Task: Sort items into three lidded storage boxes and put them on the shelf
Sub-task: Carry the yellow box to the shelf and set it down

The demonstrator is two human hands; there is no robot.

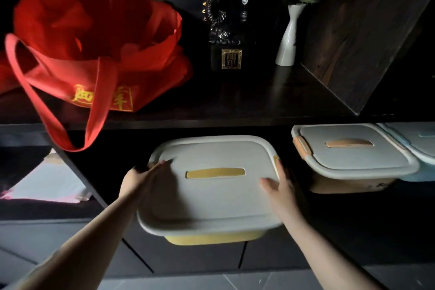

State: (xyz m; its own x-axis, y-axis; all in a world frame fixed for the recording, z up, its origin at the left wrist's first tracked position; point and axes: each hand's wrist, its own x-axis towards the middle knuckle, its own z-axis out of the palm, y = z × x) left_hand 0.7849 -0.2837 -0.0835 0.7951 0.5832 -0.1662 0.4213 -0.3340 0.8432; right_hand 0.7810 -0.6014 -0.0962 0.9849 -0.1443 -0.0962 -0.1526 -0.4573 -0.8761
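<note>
- Holding the yellow plastic storage box with a pale grey lid [211,195] between both hands, the person has it at the front edge of the lower dark shelf [353,214], its near side jutting out past that edge.
- The left hand [143,175] lies along the lid's far left corner, fingers stretched fairly straight over the rim.
- The right hand [279,183] presses on the lid's right edge, thumb resting on top of the lid, fingers reaching along the side by the yellow clasp; whether they curl under cannot be told.
- The hands are well apart, with the lid's yellow inset handle [215,172] between them.
- Further right on the same shelf stands an orange-trimmed box with a grey lid [353,155], and touching it a pale blue box [419,146] at the right edge.
- On the upper shelf [259,101] sit a red cloth tote bag with gold characters [94,54], a dark dragon figurine [219,21] and a white ceramic vase [288,37].
</note>
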